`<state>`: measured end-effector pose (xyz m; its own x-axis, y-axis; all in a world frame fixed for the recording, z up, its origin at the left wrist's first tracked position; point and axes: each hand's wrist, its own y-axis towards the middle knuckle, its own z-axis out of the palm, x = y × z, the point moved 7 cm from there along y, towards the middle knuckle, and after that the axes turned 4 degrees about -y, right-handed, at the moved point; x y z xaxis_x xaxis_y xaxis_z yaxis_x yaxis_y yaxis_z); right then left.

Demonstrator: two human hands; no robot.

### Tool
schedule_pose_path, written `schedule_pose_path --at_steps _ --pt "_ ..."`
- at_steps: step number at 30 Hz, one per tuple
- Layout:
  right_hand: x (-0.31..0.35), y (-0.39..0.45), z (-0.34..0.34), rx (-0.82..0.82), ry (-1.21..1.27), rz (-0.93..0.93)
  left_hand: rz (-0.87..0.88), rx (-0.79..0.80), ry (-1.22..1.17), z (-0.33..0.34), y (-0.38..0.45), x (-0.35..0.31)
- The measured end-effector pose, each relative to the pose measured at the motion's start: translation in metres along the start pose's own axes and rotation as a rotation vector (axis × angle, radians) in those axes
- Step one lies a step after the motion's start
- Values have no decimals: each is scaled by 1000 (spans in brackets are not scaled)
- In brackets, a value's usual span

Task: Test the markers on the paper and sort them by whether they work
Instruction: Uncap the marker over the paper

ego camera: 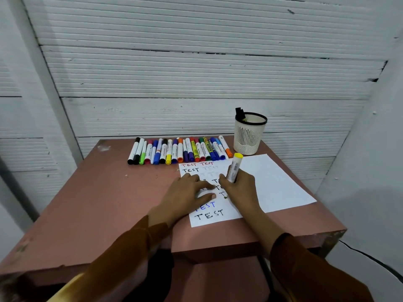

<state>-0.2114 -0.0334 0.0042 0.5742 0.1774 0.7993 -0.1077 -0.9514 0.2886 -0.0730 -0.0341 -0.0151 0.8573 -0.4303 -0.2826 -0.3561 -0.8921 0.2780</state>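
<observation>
Yellow-capped marker [234,168], held upright in the right hand [238,188], writes mid-frame. Left hand [189,192], fingers flat, steadies the paper [272,182] against sliding.

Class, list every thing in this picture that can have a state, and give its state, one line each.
Yellow marker: gripped in the right hand, tip down on the paper.
Left hand: fingers flat, pressing the paper.
Paper: flat on the table, partly covered with the word TEST.
Row of markers: lying side by side, capped.
Pen cup: upright, dark items inside.
</observation>
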Motion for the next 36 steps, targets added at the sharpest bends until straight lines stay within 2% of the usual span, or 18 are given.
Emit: schedule_pose_path --at_steps 3,6,9,12,14,17,21,31,36 --pt "-7 6 2 10 68 25 -5 -31 -123 -6 -4 -2" --pt "-13 10 -2 -8 306 120 -51 -70 -393 -12 -9 -1" --pt "-22 13 -6 -45 508 219 -108 -78 -548 -12 -8 6" --pt "-25 18 -2 -9 814 259 -84 -226 -564 -20 -6 14" --pt "-22 18 1 47 949 293 -67 -256 -543 -22 -5 16" --pt "-12 15 1 93 892 209 -120 -242 -555 -21 -6 19" --pt "-7 13 -3 65 745 108 -207 -246 -666 -20 -8 24" --pt "-3 14 0 93 726 46 -197 -232 -669 -17 -6 24" --pt "-5 14 1 109 584 26 -208 -285 -672 -21 -7 28"
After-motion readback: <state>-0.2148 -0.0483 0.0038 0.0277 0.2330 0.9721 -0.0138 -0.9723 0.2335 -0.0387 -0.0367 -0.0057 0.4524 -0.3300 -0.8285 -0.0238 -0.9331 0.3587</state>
